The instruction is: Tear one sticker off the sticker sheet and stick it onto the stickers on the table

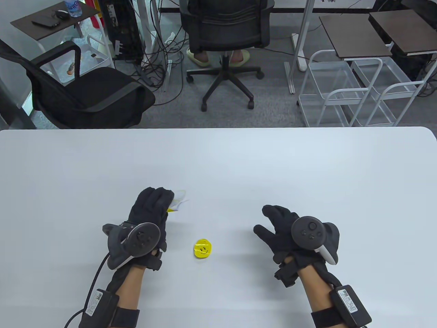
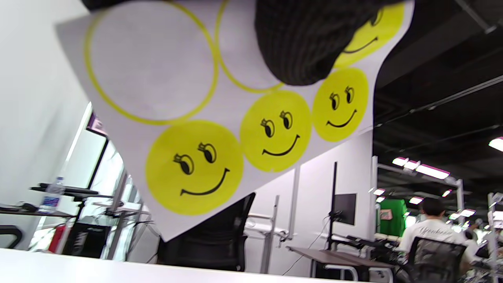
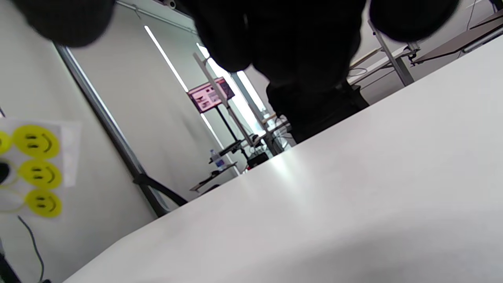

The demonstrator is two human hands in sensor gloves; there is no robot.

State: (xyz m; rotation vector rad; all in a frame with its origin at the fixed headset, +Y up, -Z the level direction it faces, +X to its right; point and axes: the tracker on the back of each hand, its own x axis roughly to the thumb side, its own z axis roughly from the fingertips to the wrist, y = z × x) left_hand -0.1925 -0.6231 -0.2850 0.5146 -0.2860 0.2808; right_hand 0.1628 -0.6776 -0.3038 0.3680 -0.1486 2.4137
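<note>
My left hand (image 1: 153, 205) grips a white sticker sheet (image 1: 179, 201) above the table, the sheet poking out past the fingertips. In the left wrist view the sheet (image 2: 220, 129) carries several yellow smiley stickers and two empty rings, with a gloved finger (image 2: 302, 43) pressed on it. The sheet also shows in the right wrist view (image 3: 37, 169). A small stack of yellow smiley stickers (image 1: 202, 248) lies on the table (image 1: 239, 164) between my hands. My right hand (image 1: 278, 223) hovers open and empty to the right of the stack, fingers spread.
Beyond the table's far edge stand two black office chairs (image 1: 92, 92), white wire racks (image 1: 355, 92) and cables on the floor. Cables run from both wrists to the near edge.
</note>
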